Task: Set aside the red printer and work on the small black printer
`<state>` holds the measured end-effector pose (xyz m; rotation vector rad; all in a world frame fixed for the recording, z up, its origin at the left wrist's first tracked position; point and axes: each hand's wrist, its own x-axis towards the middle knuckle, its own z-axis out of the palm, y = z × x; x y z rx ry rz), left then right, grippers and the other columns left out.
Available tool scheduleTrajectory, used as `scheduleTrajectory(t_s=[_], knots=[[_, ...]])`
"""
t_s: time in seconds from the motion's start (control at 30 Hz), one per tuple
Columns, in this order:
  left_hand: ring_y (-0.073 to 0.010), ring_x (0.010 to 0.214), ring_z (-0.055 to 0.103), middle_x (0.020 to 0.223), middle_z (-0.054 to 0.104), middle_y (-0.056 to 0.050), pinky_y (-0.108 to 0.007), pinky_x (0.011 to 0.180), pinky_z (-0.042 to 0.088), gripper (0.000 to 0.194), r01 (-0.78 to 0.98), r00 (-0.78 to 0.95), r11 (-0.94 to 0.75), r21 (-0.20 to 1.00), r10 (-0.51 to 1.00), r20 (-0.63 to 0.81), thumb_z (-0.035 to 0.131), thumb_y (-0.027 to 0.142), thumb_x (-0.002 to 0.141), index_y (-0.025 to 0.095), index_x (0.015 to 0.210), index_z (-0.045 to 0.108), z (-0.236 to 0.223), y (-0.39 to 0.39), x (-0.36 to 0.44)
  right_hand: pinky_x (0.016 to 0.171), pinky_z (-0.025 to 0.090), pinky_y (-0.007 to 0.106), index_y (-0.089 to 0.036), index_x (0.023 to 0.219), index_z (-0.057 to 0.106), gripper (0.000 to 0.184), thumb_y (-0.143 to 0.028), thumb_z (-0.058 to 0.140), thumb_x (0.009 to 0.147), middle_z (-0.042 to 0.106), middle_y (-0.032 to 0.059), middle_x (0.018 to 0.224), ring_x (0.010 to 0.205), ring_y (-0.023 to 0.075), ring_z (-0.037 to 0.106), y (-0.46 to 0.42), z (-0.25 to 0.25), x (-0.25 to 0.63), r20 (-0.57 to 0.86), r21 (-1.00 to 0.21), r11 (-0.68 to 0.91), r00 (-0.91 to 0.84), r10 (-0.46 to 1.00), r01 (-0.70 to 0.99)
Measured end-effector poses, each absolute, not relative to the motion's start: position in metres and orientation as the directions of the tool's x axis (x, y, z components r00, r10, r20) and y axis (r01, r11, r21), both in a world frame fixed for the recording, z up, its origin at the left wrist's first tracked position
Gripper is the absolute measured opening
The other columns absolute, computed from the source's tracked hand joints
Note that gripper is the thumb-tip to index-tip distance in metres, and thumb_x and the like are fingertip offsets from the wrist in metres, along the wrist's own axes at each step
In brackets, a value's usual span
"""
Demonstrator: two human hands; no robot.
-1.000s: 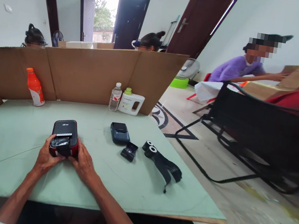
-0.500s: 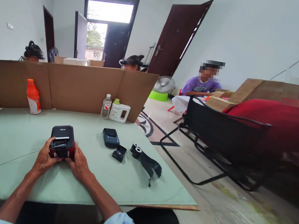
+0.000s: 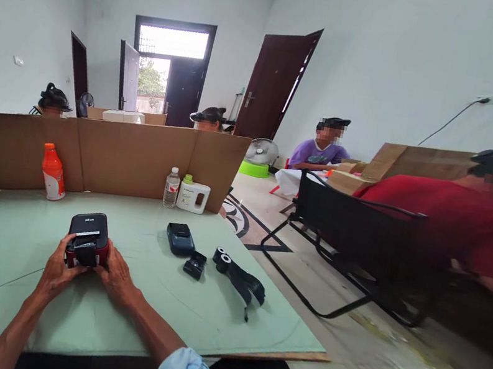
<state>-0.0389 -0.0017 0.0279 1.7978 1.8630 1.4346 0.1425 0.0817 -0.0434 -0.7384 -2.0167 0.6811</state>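
A black and red label printer (image 3: 89, 225) stands on the pale green table cover at the left, with dark film showing at its front opening. My left hand (image 3: 57, 266) grips its left side, the thumb along the front bottom edge. On the opposite side my right hand (image 3: 118, 273) is closed around the printer, its thumb near the front. The undersides of both hands are hidden. Further right lie a dark blue handheld device (image 3: 181, 241), a small black cartridge-like part (image 3: 194, 265), and a black ribbon (image 3: 239, 284) trailing from two small rolls.
A cardboard screen (image 3: 137, 157) stands along the back of the table. Before it are an orange bottle (image 3: 54, 172), a clear water bottle (image 3: 171, 188) and a white jug (image 3: 193, 196). A black chair (image 3: 357, 228) holds a person in red at the right; other people sit beyond.
Both hands have shifted slightly left together with the printer. The head view has tilted up, so the ceiling shows and the table sits lower. The other table items lie as before.
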Motion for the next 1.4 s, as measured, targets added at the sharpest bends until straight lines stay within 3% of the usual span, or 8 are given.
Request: scheduleTrajectory(t_s=[0.43, 0.53, 0.63, 0.73, 0.83, 0.93, 1.1, 1.4], knots=[[-0.0302, 0.092, 0.074, 0.118, 0.072, -0.01, -0.046, 0.082, 0.062, 0.081, 0.756, -0.257, -0.149, 0.637, 0.828, 0.499, 0.079, 0.053, 0.067, 0.024, 0.137, 0.051, 0.016, 0.003, -0.055, 0.114, 0.048, 0.048, -0.019, 0.163, 0.022, 0.092, -0.023, 0.074, 0.088, 0.053, 0.016, 0.154, 0.138, 0.032, 0.055, 0.075, -0.029, 0.136, 0.526, -0.662, 0.69, -0.473, 0.707, 0.294], [-0.0375, 0.115, 0.069, 0.132, 0.066, -0.015, -0.055, 0.096, 0.059, 0.082, 0.827, -0.168, -0.176, 0.535, 0.83, 0.532, 0.074, 0.054, 0.07, 0.023, 0.141, 0.049, 0.018, 0.004, -0.066, 0.111, 0.05, 0.05, -0.015, 0.163, 0.021, 0.093, -0.026, 0.075, 0.088, 0.055, 0.0182, 0.151, 0.134, 0.0345, 0.057, 0.075, -0.024, 0.142, 0.503, -0.627, 0.699, -0.506, 0.701, 0.344], [-0.045, 0.141, 0.049, 0.148, 0.053, -0.02, -0.066, 0.111, 0.047, 0.073, 0.909, -0.066, -0.201, 0.366, 0.796, 0.602, 0.065, 0.048, 0.077, 0.021, 0.143, 0.05, 0.037, -0.01, -0.062, 0.11, 0.051, 0.05, -0.013, 0.16, 0.031, 0.079, -0.025, 0.07, 0.091, 0.057, 0.0188, 0.148, 0.133, 0.0346, 0.057, 0.074, -0.018, 0.164, 0.524, -0.576, 0.711, -0.485, 0.7, 0.404], [-0.044, 0.147, 0.041, 0.16, 0.041, -0.018, -0.067, 0.117, 0.04, 0.059, 0.948, 0.008, -0.225, 0.224, 0.72, 0.694, 0.056, 0.035, 0.087, 0.022, 0.144, 0.051, 0.066, -0.027, -0.028, 0.114, 0.048, 0.044, -0.015, 0.151, 0.046, 0.06, -0.019, 0.063, 0.093, 0.059, 0.0159, 0.146, 0.135, 0.0294, 0.056, 0.08, -0.005, 0.209, 0.553, -0.537, 0.678, -0.397, 0.732, 0.502], [-0.0372, 0.144, 0.047, 0.154, 0.049, -0.013, -0.06, 0.122, 0.037, 0.051, 0.923, 0.112, -0.35, 0.162, 0.646, 0.755, 0.055, 0.026, 0.089, 0.025, 0.14, 0.055, 0.086, -0.019, 0.027, 0.116, 0.044, 0.042, -0.017, 0.146, 0.051, 0.051, -0.015, 0.056, 0.095, 0.06, 0.0139, 0.145, 0.135, 0.0255, 0.054, 0.099, 0.011, 0.266, 0.496, -0.554, 0.526, -0.251, 0.831, 0.645], [-0.0327, 0.139, 0.054, 0.145, 0.059, -0.015, -0.055, 0.12, 0.042, 0.051, 0.862, 0.202, -0.457, 0.221, 0.709, 0.676, 0.052, 0.023, 0.089, 0.02, 0.139, 0.056, 0.084, 0.023, 0.08, 0.114, 0.042, 0.045, -0.014, 0.145, 0.05, 0.045, -0.015, 0.047, 0.1, 0.059, 0.0179, 0.142, 0.132, 0.0275, 0.054, 0.126, 0.023, 0.317, 0.435, -0.59, 0.388, -0.126, 0.892, 0.708], [-0.0344, 0.149, 0.043, 0.159, 0.046, -0.021, -0.053, 0.123, 0.037, 0.077, 0.814, 0.318, -0.407, 0.415, 0.909, 0.269, 0.065, 0.024, 0.08, 0.011, 0.152, 0.042, 0.063, 0.12, 0.142, 0.108, 0.043, 0.041, -0.011, 0.142, 0.048, 0.039, -0.023, 0.041, 0.105, 0.058, 0.0204, 0.14, 0.129, 0.028, 0.055, 0.159, 0.026, 0.361, 0.289, -0.614, 0.198, -0.016, 0.957, 0.764], [-0.0401, 0.157, 0.024, 0.169, 0.027, -0.023, -0.052, 0.127, 0.025, 0.134, 0.761, 0.455, -0.435, 0.481, 0.887, 0.083, 0.093, 0.029, 0.051, 0.016, 0.163, 0.021, 0.038, 0.229, 0.185, 0.097, 0.046, 0.038, -0.013, 0.135, 0.05, 0.035, -0.032, 0.042, 0.107, 0.069, 0.0187, 0.126, 0.119, 0.0294, 0.065, 0.188, 0.02, 0.376, 0.077, -0.595, 0.08, -0.042, 0.996, 0.8]])
